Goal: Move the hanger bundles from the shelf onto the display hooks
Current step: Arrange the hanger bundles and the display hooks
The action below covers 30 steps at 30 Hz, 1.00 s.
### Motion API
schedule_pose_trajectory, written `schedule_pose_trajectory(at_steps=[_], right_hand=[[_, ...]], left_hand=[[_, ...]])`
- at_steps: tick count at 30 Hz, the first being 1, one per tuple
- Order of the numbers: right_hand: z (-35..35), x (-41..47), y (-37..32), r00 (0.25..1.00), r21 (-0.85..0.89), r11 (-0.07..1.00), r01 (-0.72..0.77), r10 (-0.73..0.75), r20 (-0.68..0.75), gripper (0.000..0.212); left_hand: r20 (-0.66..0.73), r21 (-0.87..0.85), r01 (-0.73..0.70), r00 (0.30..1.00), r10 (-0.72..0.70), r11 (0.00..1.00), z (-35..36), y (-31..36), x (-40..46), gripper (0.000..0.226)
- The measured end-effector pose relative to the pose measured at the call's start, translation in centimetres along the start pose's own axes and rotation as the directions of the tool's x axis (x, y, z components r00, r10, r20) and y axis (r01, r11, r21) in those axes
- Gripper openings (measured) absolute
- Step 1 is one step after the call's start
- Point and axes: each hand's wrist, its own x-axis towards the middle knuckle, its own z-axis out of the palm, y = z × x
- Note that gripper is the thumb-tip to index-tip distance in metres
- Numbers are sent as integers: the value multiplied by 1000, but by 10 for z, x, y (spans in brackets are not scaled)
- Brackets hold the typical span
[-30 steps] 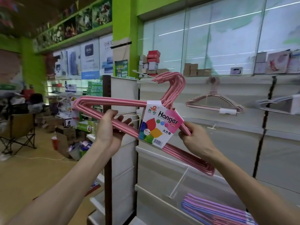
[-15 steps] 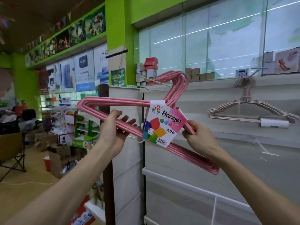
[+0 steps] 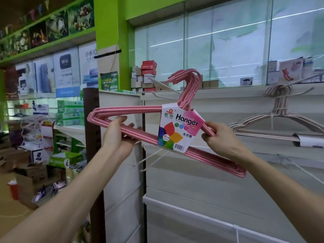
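Observation:
A pink hanger bundle [image 3: 140, 109] with a white "Hanger" label is held up in front of the white display wall, tilted down to the right. My left hand [image 3: 117, 135] grips its lower bar near the left corner. The right shoulder of the bundle, beside the label, is gripped by my right hand [image 3: 220, 140]. The bundle's pink hooks sit close to a white display hook [image 3: 162, 85] sticking out of the wall at top centre; whether they touch is unclear. A beige hanger bundle [image 3: 280, 123] hangs on another hook to the right.
More white wire hooks [image 3: 149, 158] jut from the wall below the bundle. A brown post [image 3: 91, 120] stands left of the panel. Small boxes [image 3: 146, 76] line the top ledge. Cartons and stock crowd the floor at left.
The view has lifted and turned right, so the shelf with the purple bundles is out of sight. The pink bundle has risen with both hands toward the upper hook.

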Motion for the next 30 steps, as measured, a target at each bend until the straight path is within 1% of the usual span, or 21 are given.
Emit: schedule_pose_trajectory(at_steps=[3,7,12,17,21,25,30], right_hand=[[0,23,-3,1000,-54,999,-2,1,-14,35],[4,48,-2,999,-89,996,-19,15,-44,38],[16,68,2,998,-146,988,-49,41,-55,39],[26,89,3,997,-198,978,-71,66,-29,40],[32,110,2,996,-241,967,-87,87,-8,40],[43,125,7,994,-285,952,-107,110,-7,43],[59,142,24,990,-332,936,-120,136,24,49]], left_hand=[[45,-29,24,999,-23,999,4,5,28,32],[82,-19,65,995,-63,998,12,5,65,13],[122,-36,148,982,-143,988,5,-7,106,6],[146,-41,219,966,-211,975,-1,-19,146,13],[162,-54,260,955,-248,964,-5,-29,174,34],[169,-88,312,941,-294,946,-11,-42,196,29],[140,-119,378,922,-362,918,-15,-59,220,26]])
